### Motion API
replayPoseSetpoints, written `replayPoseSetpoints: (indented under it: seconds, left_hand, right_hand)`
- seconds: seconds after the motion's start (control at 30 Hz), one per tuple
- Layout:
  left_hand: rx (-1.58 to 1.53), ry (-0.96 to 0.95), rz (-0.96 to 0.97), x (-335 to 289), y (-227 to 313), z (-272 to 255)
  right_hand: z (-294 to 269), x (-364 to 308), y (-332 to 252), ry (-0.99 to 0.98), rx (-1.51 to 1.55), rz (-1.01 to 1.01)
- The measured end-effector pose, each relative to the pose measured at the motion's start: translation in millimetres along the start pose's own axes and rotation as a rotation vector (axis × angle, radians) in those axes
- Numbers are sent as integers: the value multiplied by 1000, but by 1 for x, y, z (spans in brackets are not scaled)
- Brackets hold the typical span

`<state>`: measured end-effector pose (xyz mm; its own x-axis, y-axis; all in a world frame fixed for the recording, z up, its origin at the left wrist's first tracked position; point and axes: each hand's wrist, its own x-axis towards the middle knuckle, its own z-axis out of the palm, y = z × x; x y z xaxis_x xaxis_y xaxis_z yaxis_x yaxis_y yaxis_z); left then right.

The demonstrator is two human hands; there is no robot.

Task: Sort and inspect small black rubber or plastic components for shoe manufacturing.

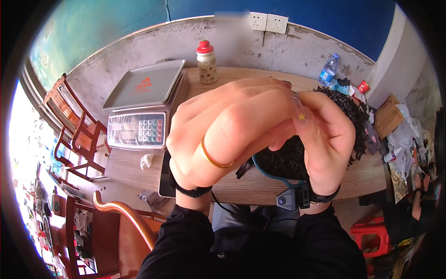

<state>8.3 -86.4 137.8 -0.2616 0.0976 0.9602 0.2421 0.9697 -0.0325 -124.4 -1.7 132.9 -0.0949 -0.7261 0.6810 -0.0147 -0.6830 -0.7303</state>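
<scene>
Close in front of me, my left hand (227, 123) and my right hand (327, 135) are raised together above the table, fingertips meeting. The left hand has its fingers bent and closed, with a gold ring (214, 161) on one. My right thumb, its nail bearing a yellow star, presses against the curled fingers. Whatever is pinched between the hands, if anything, is hidden behind them. Below them lies a teal-rimmed basket (274, 178) holding dark, dry, crumpled pieces (283, 160). More of these dark pieces form a heap (355, 118) on the table behind the right hand.
A grey weighing scale (144, 86) stands on the wooden table (251, 188) at left. Behind are a red-capped bottle (206, 63) and a plastic water bottle (329, 69). A crumpled tissue (146, 161) lies near the scale. At right are a red stool (371, 235) and another person's arm (416, 204).
</scene>
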Motion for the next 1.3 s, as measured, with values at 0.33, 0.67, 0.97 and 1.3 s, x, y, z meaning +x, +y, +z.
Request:
replayPoseSetpoints:
  seconds: [0.33, 0.67, 0.97, 1.3]
  left_hand:
    - [-61, 17, -4, 0, 0, 9]
    - [383, -343, -618, -44, -96, 1]
    - [339, -972, -952, -98, -154, 60]
    - [342, -1212, -935, -120, -162, 98]
  right_hand:
    - [0, -4, 4, 110, -97, -84]
    - [-149, 25, 20, 67, -989, 475]
    - [-182, -20, 45, -306, -1378, 551]
    - [-133, -41, 78, -999, -950, 503]
